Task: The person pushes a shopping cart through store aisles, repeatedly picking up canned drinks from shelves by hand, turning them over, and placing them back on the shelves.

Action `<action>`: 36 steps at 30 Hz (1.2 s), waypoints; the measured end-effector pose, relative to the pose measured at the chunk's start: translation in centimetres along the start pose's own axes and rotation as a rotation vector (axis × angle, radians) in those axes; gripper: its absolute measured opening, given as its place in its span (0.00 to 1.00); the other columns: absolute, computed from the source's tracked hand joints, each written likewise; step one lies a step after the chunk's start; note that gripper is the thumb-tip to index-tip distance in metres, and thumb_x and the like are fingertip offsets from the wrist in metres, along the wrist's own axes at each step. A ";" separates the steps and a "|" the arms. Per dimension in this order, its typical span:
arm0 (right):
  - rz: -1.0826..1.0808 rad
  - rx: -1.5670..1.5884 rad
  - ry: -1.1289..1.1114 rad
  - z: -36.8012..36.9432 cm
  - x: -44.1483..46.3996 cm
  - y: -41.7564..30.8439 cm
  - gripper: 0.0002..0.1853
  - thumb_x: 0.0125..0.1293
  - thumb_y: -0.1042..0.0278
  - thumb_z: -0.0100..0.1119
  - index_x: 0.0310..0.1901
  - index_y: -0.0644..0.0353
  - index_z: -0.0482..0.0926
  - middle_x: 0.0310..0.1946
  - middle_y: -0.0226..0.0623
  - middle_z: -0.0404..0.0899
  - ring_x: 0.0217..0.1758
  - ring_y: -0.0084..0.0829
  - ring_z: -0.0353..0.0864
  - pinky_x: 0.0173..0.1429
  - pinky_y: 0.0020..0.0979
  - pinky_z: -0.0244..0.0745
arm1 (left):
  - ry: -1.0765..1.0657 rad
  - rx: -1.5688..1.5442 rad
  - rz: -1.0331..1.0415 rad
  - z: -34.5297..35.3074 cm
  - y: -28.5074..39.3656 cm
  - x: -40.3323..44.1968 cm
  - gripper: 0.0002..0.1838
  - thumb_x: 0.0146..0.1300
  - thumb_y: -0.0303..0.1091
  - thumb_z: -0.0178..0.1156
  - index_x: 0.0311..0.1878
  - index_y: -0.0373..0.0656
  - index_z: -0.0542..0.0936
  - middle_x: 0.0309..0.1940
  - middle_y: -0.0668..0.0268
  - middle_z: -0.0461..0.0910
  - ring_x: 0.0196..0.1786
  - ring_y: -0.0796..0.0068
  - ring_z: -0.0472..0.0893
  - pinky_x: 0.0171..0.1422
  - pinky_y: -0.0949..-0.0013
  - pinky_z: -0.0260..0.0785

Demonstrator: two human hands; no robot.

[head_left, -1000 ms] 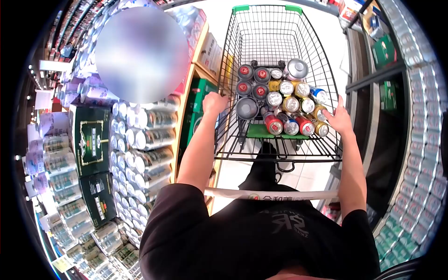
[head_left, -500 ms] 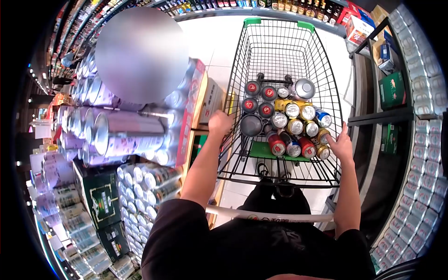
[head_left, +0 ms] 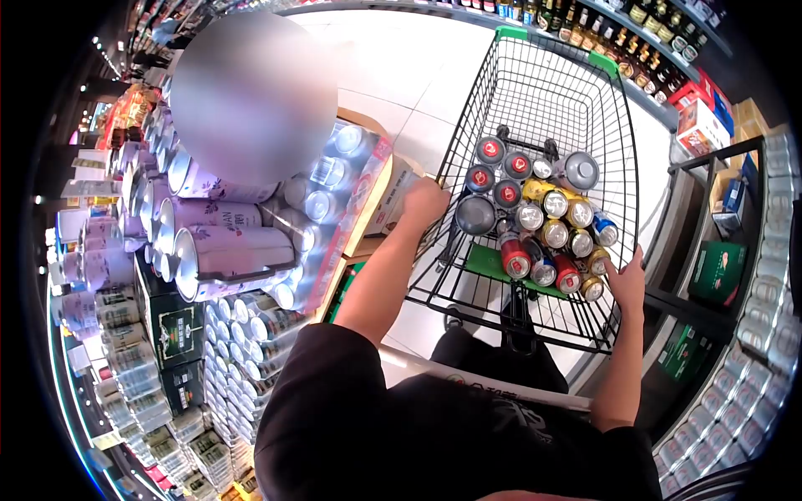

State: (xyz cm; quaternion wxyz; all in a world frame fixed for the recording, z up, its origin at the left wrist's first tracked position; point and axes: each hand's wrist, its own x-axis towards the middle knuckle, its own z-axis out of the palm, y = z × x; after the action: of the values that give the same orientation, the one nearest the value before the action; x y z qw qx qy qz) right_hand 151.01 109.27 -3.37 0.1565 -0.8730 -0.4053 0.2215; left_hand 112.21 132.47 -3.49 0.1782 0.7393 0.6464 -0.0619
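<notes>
Your cart (head_left: 535, 83) is in front of you, its handle (head_left: 468, 378) close against your shirt (head_left: 376, 434). The cart's long axis runs away from your body and leans a little to your right. Its far end, with a green cap at each corner, points towards the bottle shelves (head_left: 643, 46); its near end faces your waist, with the near rim slanting, its left end higher in the view than its right.

Your left hand (head_left: 426, 203) is on the left side rim, fingers curled in a closed fist around it; the fingertips are hidden. Your right hand (head_left: 626, 280) is on the right side rim, more loosely closed, the thumb on the inner side near the gold cans and a finger up along the outer side.

The cans (head_left: 554, 232) stand grouped in the near half of the cart, their tops towards you. Grey ones with red lids are on the left, gold ones in the middle and right, red ones nearest you. A big silver can (head_left: 578, 170) sits at the far right of the group, tilted. A green panel (head_left: 493, 265) shows at the near end, beside the red cans.

On your left are stacked purple cans (head_left: 238, 255); on your right, green boxes (head_left: 717, 271) on a dark rack.
</notes>
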 end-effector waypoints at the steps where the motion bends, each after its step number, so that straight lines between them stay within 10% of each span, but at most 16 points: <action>1: -0.001 -0.003 -0.025 -0.6 1.2 -0.6 0.50 0.56 0.49 0.69 0.71 0.71 0.54 0.23 0.44 0.78 0.29 0.43 0.80 0.38 0.41 0.75 | -0.030 -0.041 -0.063 -0.5 0.8 0.7 0.20 0.62 0.44 0.57 0.37 0.32 0.84 0.43 0.43 0.82 0.46 0.45 0.83 0.52 0.53 0.76; 5: -0.026 -0.012 -0.101 -2.0 6.3 -2.1 0.49 0.57 0.48 0.68 0.70 0.69 0.53 0.42 0.62 0.81 0.49 0.57 0.81 0.52 0.46 0.76 | -0.136 -0.011 -0.165 -2.1 2.9 3.8 0.19 0.60 0.43 0.57 0.39 0.34 0.85 0.43 0.44 0.83 0.50 0.47 0.83 0.54 0.54 0.76; 36: -0.362 -0.112 -0.315 -4.9 38.4 -15.7 0.48 0.57 0.49 0.66 0.70 0.68 0.53 0.45 0.62 0.81 0.51 0.58 0.81 0.56 0.44 0.76 | -0.007 -0.214 -0.559 -3.1 4.9 18.4 0.24 0.58 0.51 0.62 0.40 0.35 0.86 0.41 0.48 0.85 0.49 0.50 0.83 0.56 0.56 0.75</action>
State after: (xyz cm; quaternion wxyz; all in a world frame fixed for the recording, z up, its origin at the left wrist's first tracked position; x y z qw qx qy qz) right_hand 165.57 148.45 -2.04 0.0801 -0.7483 -0.5860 0.3005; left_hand 119.43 150.18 -5.65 0.2335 0.5094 0.8271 -0.0428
